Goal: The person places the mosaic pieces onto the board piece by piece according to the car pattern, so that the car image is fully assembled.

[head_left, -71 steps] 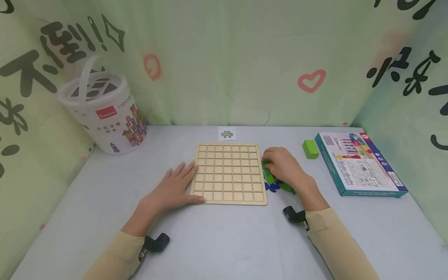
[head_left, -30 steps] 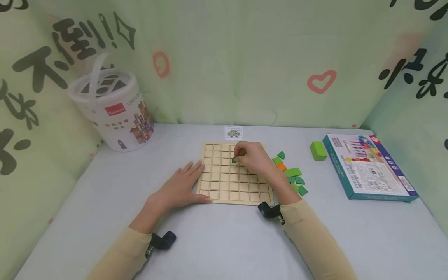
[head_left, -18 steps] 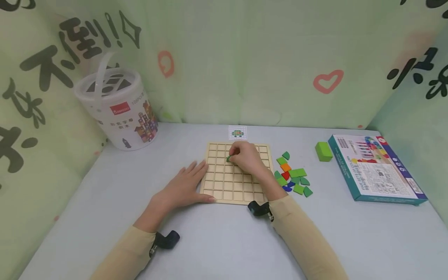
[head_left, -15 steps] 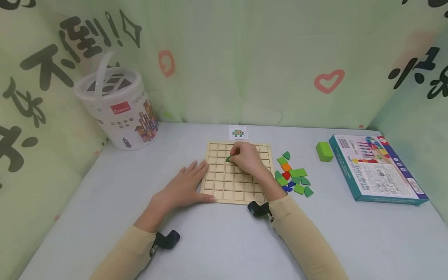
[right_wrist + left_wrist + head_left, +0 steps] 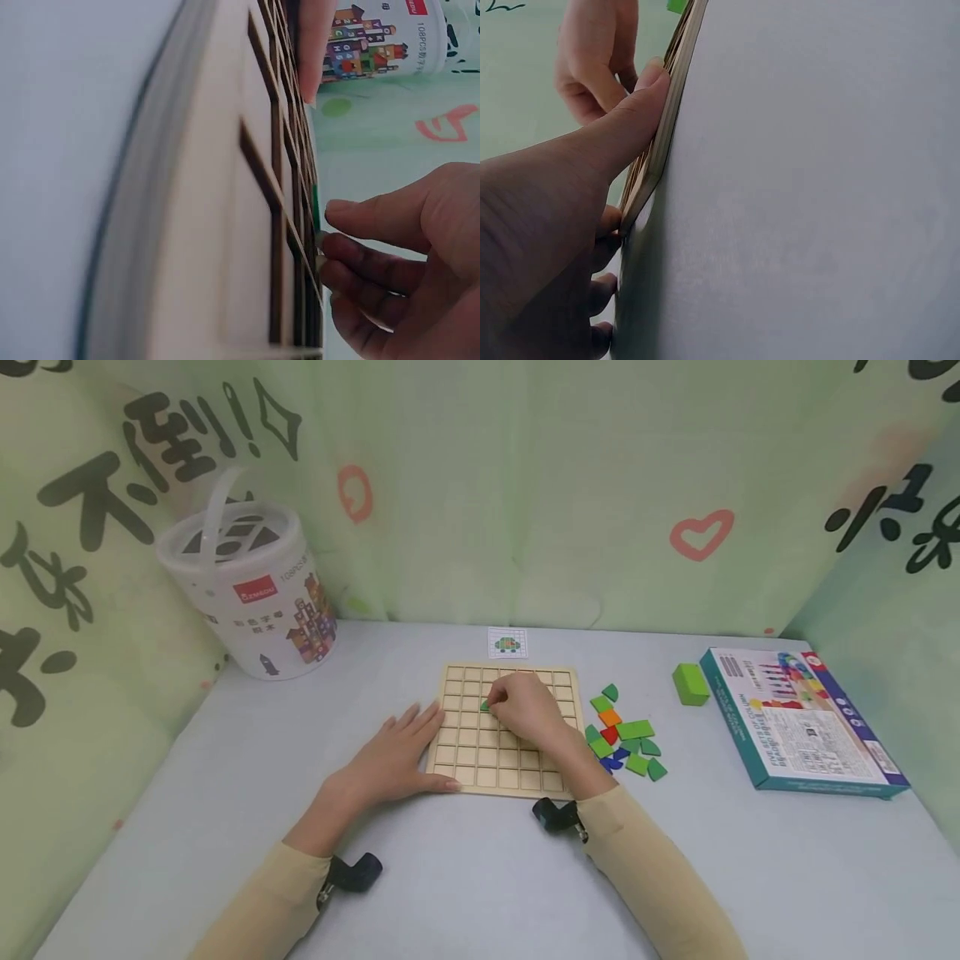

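A wooden grid board (image 5: pixel 467 758) lies on the white table in the head view. My left hand (image 5: pixel 386 756) rests at its left edge, fingers spread and straight; in the left wrist view the thumb (image 5: pixel 634 105) lies on the board's edge. Over the board's upper middle, my right hand (image 5: pixel 528 710) has curled fingers and pinches a small green curved-edge piece (image 5: pixel 484 706), mostly hidden by the fingertips. The right wrist view shows this green piece (image 5: pixel 316 206) down at the grid, with thumb and fingertips right at it.
Right of the board lie loose green, blue and red pieces and an orange piece (image 5: pixel 609 717). Behind it is a small pattern card (image 5: pixel 507 643). A green block (image 5: pixel 690 684) and a flat box (image 5: pixel 806 718) stand at right, a white bucket (image 5: pixel 251 602) at back left.
My right hand has carried the green piece from the loose pile leftward onto the board, then lowered it slightly. My left hand has stayed at the board's left edge.
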Available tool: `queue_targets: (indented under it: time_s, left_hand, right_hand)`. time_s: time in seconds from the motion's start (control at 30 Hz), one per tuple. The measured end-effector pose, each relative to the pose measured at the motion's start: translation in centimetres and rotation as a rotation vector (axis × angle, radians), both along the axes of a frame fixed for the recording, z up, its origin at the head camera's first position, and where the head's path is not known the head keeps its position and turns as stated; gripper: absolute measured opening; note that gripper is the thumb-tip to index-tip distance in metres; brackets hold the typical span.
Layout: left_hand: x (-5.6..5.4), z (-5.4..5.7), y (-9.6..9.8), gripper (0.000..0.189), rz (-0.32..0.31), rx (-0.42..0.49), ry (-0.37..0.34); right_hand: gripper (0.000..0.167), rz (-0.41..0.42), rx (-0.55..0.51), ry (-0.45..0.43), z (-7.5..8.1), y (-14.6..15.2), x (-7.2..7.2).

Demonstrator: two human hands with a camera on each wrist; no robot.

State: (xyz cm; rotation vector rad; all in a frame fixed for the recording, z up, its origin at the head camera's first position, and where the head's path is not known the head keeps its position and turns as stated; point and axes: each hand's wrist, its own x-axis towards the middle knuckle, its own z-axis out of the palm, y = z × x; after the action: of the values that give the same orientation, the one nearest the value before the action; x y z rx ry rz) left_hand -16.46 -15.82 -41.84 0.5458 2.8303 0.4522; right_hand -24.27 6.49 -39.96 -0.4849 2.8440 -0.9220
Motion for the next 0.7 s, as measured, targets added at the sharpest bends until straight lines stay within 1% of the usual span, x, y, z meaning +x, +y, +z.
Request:
queue_targets:
  time_s: [0.2, 0.4, 0.53, 0.7]
  left_hand:
    - [0.1, 0.0, -0.1, 0.113, 0.0, 0.006, -0.001]
    - [0.1, 0.0, -0.2, 0.113, 0.002, 0.005, 0.005]
    - [0.0, -0.2, -0.2, 0.113, -0.008, -0.003, 0.019]
    - [-0.2, -0.6, -0.1, 0.114, -0.012, -0.008, 0.028]
  right_hand:
    - [0.016, -0.021, 0.02, 0.008, 0.8, 2.6, 0.3]
    - [0.019, -0.043, 0.049, 0.053, 0.8, 6.0, 0.3]
    - [0.024, -0.088, 0.074, 0.039, 1.1, 8.3, 0.2]
    - [0.034, -0.106, 0.152, 0.026, 1.4, 11.1, -0.3]
